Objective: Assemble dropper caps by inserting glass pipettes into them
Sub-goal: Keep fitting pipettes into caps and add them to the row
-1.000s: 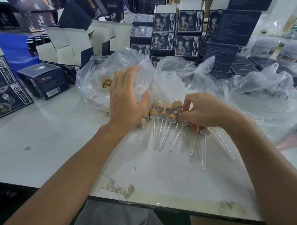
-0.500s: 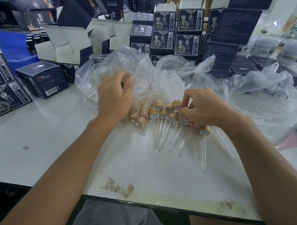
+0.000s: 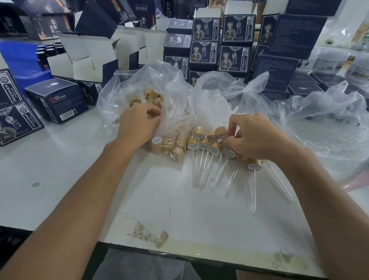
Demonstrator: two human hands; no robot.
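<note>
Several assembled droppers (image 3: 204,145) with wood-coloured caps lie in two rows mid-table, glass tubes pointing toward me. My right hand (image 3: 254,138) has its fingers curled at the right end of the rows and pinches a dropper there. One more dropper (image 3: 254,166) lies apart by my right wrist, beside loose glass pipettes (image 3: 279,182). My left hand (image 3: 138,123) grips the film of a clear plastic bag (image 3: 122,89) that holds empty caps (image 3: 152,96). A few more caps (image 3: 168,146) lie at the bag's mouth, just right of that hand.
Dark printed cartons (image 3: 220,44) are stacked along the back, with open white-flapped boxes (image 3: 88,59) at back left. A small navy box (image 3: 55,99) sits at left. Crumpled clear bags (image 3: 326,124) cover the right side. The white table's front edge (image 3: 196,255) is close to me.
My left hand moved left and back off the loose caps and took hold of the bag's film, uncovering those caps. My right hand stayed at the rows.
</note>
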